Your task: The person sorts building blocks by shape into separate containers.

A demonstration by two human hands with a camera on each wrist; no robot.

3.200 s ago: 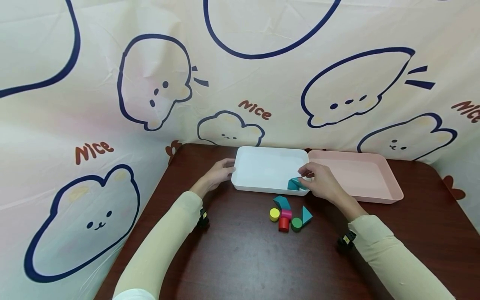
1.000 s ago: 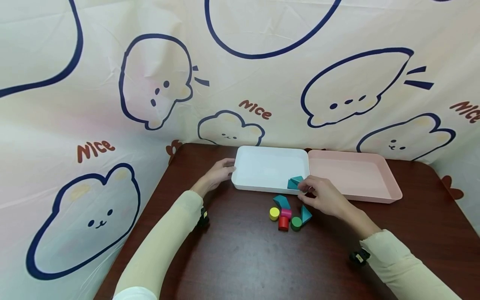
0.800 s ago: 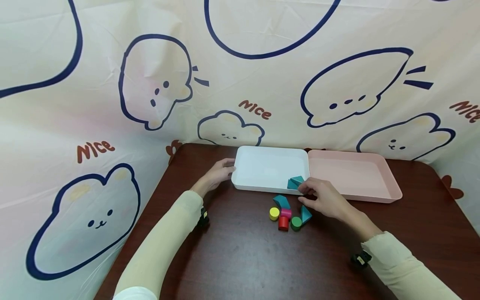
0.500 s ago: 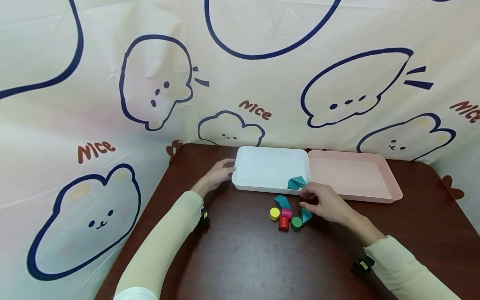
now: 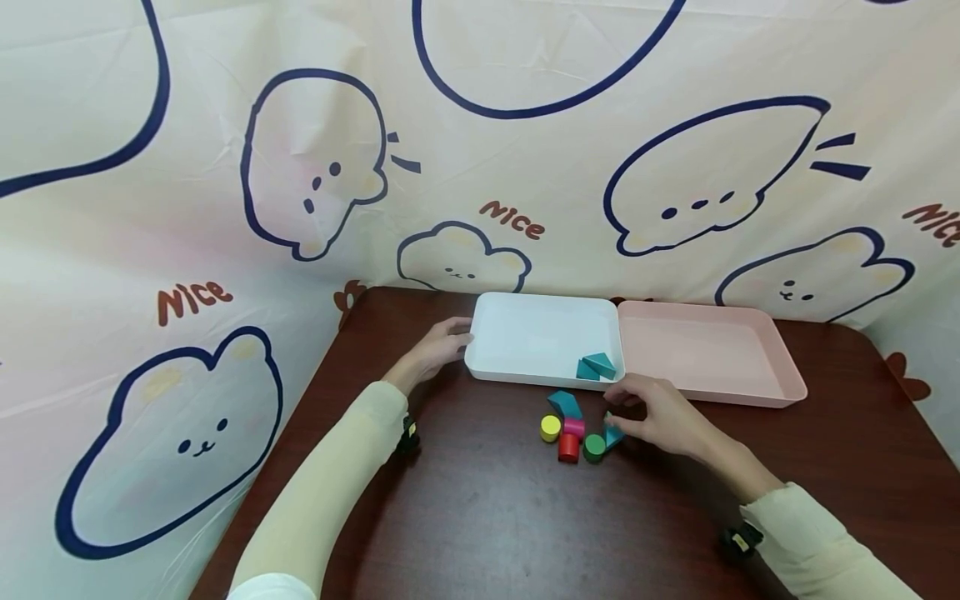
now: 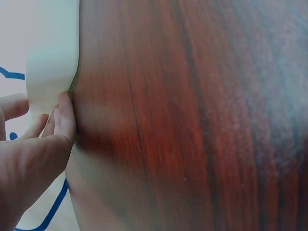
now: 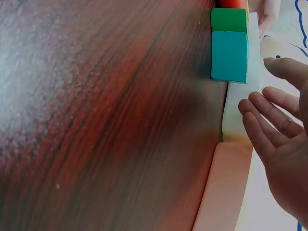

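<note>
My left hand (image 5: 437, 346) rests against the left end of the white tray (image 5: 536, 333); in the left wrist view its extended fingers (image 6: 65, 118) touch the tray's outer wall. The right hand (image 5: 663, 414) hovers over the table before the trays, thumb apart from the fingers, holding nothing. Beneath its thumb lies a teal triangular block (image 5: 614, 437), which the right wrist view shows as a teal side face (image 7: 229, 57) just off the fingertips. Green (image 5: 594, 448), red (image 5: 568, 448), magenta (image 5: 573, 427) and yellow (image 5: 551, 428) cylinders cluster beside it, with another teal block (image 5: 566, 405) behind them.
Teal blocks (image 5: 597, 365) lie in the white tray's front right corner. A pink tray (image 5: 701, 342) adjoins it on the right, its front wall close behind the right hand. A printed cloth (image 5: 555, 150) hangs behind the dark wooden table (image 5: 480, 517).
The right hand let go of a teal block in the white tray's corner, then drew back over the front rim, toward the teal triangle on the table. The left hand stays at the tray.
</note>
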